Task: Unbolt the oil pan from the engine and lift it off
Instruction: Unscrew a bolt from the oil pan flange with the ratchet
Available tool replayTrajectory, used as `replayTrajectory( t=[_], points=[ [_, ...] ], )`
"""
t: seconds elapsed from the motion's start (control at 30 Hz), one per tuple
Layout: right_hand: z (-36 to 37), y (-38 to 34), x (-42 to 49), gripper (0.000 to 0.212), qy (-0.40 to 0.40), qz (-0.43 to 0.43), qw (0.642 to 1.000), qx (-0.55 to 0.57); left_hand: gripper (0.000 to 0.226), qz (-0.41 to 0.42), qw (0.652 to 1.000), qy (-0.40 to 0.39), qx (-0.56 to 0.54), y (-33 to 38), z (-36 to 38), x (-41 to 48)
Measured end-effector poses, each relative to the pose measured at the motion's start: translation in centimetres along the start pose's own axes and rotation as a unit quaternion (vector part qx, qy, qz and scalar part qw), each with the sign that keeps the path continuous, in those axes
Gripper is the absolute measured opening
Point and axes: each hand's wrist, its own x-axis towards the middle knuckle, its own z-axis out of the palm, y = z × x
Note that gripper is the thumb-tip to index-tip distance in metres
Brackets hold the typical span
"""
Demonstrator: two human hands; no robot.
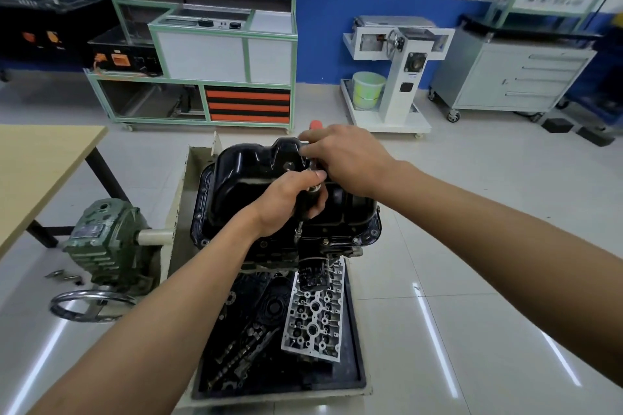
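The black oil pan [249,178] sits upside-up on the inverted engine [317,246], which is mounted on a stand. A ratchet wrench with a red handle tip [316,124] stands over the pan's near flange, its socket extension [298,231] reaching down to a flange bolt. My left hand [290,200] grips the ratchet's head and extension. My right hand [347,160] holds the ratchet's handle farther back, above the pan. Bolts [373,232] show along the flange.
A black tray [354,377] below the engine holds a cylinder head [315,316], camshafts and other parts. An oil filter [313,274] hangs from the engine. The stand's green gearbox [104,239] and handwheel [91,305] are at left, beside a wooden table [40,161].
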Motion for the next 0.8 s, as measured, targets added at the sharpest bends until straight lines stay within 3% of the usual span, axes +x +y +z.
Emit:
replayTrajectory(
  t=[0.2, 0.33, 0.4, 0.6, 0.8],
  points=[
    [0.2, 0.4, -1.1, 0.024, 0.011, 0.052, 0.998, -0.016, 0.042, -0.001, 0.994, 0.096, -0.055, -0.5, 0.4, 0.6],
    [-1.0, -1.4, -3.3, 0.005, -0.007, 0.120, 0.989, -0.090, 0.035, -0.003, 0.984, 0.137, -0.115, -0.4, -0.1, 0.8],
    [-1.4, -2.4, -4.4, 0.018, -0.018, 0.146, 0.986, -0.081, 0.035, -0.004, 0.982, 0.145, -0.119, -0.5, 0.0, 0.9],
    [-2.7, -4.7, -5.6, 0.053, -0.082, 0.146, 0.967, 0.190, 0.041, -0.007, 0.983, 0.166, -0.075, -0.9, 1.9, 0.9],
    [-2.5, -3.7, -4.5, 0.057, -0.123, 0.140, 0.941, 0.283, 0.047, 0.013, 0.982, 0.163, -0.094, -0.9, 0.5, 0.3]
  ],
)
